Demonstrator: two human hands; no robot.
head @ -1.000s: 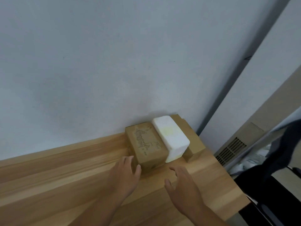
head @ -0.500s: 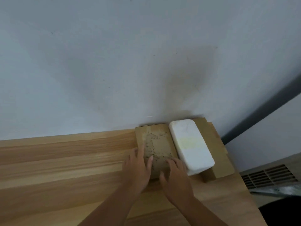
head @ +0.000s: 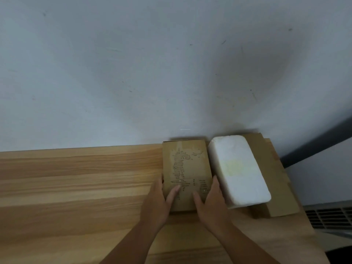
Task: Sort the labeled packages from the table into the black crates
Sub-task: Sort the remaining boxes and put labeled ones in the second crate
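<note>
Both hands close on the near end of a brown cardboard package [head: 187, 174] at the table's [head: 76, 187] far right corner. The left hand [head: 159, 202] clasps the box's near-left edge, thumb laid across the top and fingers down its left side; the right hand [head: 211, 203] takes the near-right edge, thumb on top, its fingers [head: 216, 182] wedged into the narrow gap beside a white foam block [head: 237, 168]. The package's long axis runs away from the person, its far end at the wall [head: 171, 73]. Each hand is equally near, and a straight pull toward the near edge looks clear. The foam block lies just right of the package, apparently touching, atop a flatter cardboard box [head: 276, 180] by the right edge, and could be dragged along. No black crates are visible.
</note>
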